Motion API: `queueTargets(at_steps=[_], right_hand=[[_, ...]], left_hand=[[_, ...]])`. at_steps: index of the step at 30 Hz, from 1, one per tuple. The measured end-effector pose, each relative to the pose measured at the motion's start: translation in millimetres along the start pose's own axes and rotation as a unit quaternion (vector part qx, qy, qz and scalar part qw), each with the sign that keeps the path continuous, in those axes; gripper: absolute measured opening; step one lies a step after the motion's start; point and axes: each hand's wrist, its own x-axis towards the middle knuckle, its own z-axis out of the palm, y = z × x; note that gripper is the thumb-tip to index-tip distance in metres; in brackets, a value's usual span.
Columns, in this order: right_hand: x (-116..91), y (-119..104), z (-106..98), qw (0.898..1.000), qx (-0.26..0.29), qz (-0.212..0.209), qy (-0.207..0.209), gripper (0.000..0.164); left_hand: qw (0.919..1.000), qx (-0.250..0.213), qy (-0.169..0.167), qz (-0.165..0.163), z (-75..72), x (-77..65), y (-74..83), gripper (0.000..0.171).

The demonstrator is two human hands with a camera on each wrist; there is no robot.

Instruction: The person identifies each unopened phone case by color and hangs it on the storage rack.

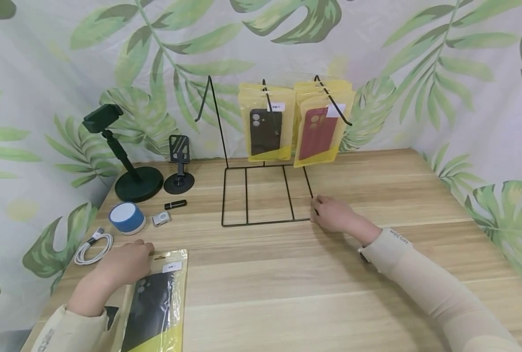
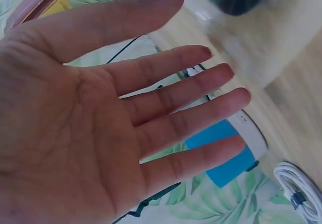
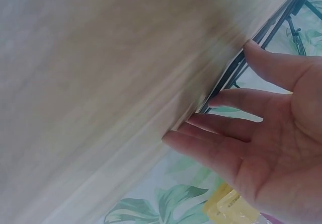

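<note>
A black wire display rack (image 1: 267,223) lies with its base on the wooden table, its hooks rising at the back. My right hand (image 1: 333,213) holds the base's front right corner. In the right wrist view the thumb (image 3: 259,53) and fingertips touch the dark wire. My left hand (image 1: 126,261) hovers beside the upper left of a yellow-edged packet (image 1: 155,303) with a dark phone case inside. The left wrist view shows its palm and straight fingers (image 2: 186,126), with nothing held.
Phone-case packets hang on the rack, dark ones (image 1: 266,129) on the middle hook and red ones (image 1: 318,132) on the right. At the left stand a dark green stand (image 1: 139,183), a black phone holder (image 1: 179,181), a blue round speaker (image 1: 127,218) and a coiled white cable (image 1: 94,248).
</note>
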Motion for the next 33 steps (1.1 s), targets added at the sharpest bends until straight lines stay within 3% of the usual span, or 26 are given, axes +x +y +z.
queueTargets(at_steps=[13,20,28,33], right_hand=[[-1,0,0,1.000,0.002,0.006,-0.005,0.057],[-2,1,-1,1.000,0.006,0.010,-0.007,0.058],[-2,0,-1,1.000,0.003,0.007,-0.004,0.057],[-2,-1,-1,1.000,-0.001,0.004,-0.002,0.057]], left_hand=[[0.9992,0.017,0.037,0.001,14.5,-2.5,-7.2,0.005],[0.9958,-0.066,0.062,0.016,9.7,-4.5,-3.7,0.010],[0.9770,-0.144,0.146,0.060,1.2,-4.3,15.4,0.006],[0.9509,-0.196,0.210,0.117,-8.2,-5.6,33.0,0.006]])
